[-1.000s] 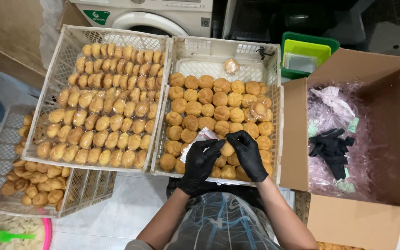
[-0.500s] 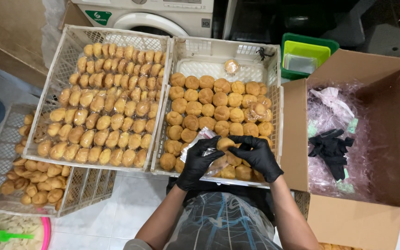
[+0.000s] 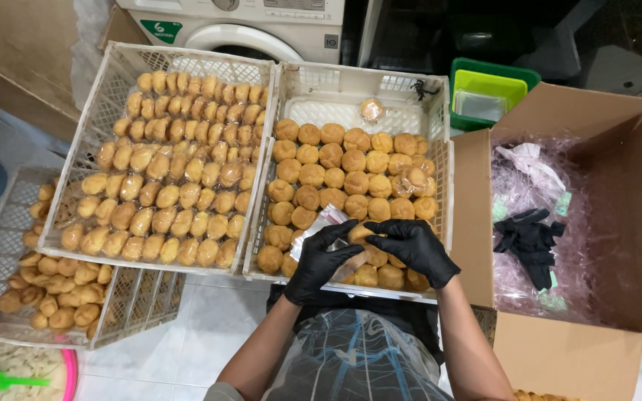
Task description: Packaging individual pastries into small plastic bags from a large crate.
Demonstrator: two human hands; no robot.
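Note:
Both my hands wear black gloves and meet over the near edge of the white crate (image 3: 440,148) of round golden buns. My left hand (image 3: 322,261) holds a small clear plastic bag (image 3: 319,223). My right hand (image 3: 412,249) grips a round bun (image 3: 359,233) at the bag's mouth, touching the left hand. Rows of similar round buns (image 3: 339,180) fill the crate under my hands. One wrapped bun (image 3: 371,110) lies alone at the crate's far end.
A second white crate (image 3: 105,111) of oval pastries sits to the left, and a third crate (image 3: 9,245) lies lower left. An open cardboard box (image 3: 611,193) with plastic bags and black gloves (image 3: 529,239) stands right. Green tubs (image 3: 488,93) and a washing machine (image 3: 247,26) are behind.
My right hand picked up a bun and carried it left to the bag in my left hand. The bag has been raised and opened slightly.

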